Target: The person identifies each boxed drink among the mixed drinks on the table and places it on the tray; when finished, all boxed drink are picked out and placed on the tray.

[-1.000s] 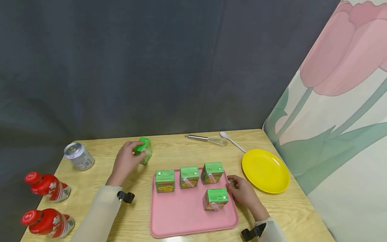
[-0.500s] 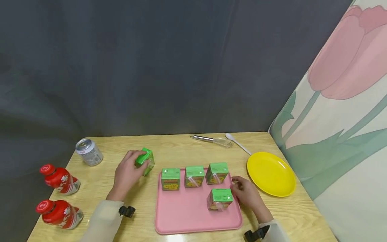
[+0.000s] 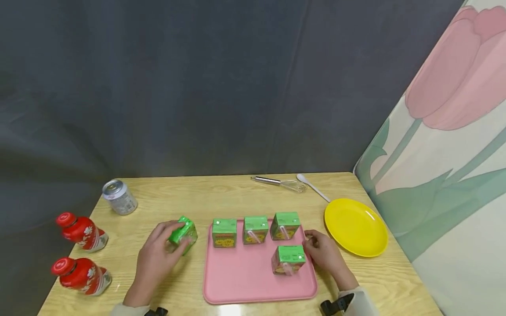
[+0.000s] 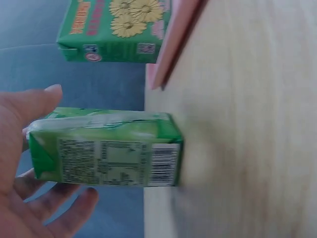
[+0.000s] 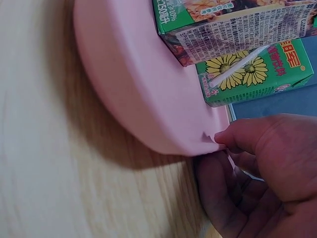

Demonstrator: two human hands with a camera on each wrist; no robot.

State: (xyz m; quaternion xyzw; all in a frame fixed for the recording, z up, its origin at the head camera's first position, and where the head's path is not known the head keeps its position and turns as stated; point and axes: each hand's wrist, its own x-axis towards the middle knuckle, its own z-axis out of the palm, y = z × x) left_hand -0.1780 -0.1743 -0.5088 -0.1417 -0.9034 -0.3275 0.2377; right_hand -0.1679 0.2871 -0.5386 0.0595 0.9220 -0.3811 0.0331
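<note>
My left hand (image 3: 155,254) holds a green drink carton (image 3: 189,229) between thumb and fingers, left of the pink tray (image 3: 237,283). In the left wrist view the carton (image 4: 116,161) has its barcode end right at the tabletop, with the thumb along one side and fingers behind the other. My right hand (image 3: 325,251) pinches the tray's right rim, thumb on top and curled fingers beneath, as the right wrist view shows. Several matching cartons stand on the tray: a back row including a left carton (image 3: 224,232), and a front right carton (image 3: 288,260) close to my right hand.
Two red-capped bottles, a rear bottle (image 3: 84,232) and a front bottle (image 3: 84,275), stand at the left with a silver can (image 3: 120,197) behind. A whisk (image 3: 278,182) and white spoon (image 3: 312,186) lie at the back. A yellow plate (image 3: 356,227) sits right.
My left hand has brought the carton toward me along the tray's left side. My right hand keeps its grip on the tray rim. The head view has shifted slightly.
</note>
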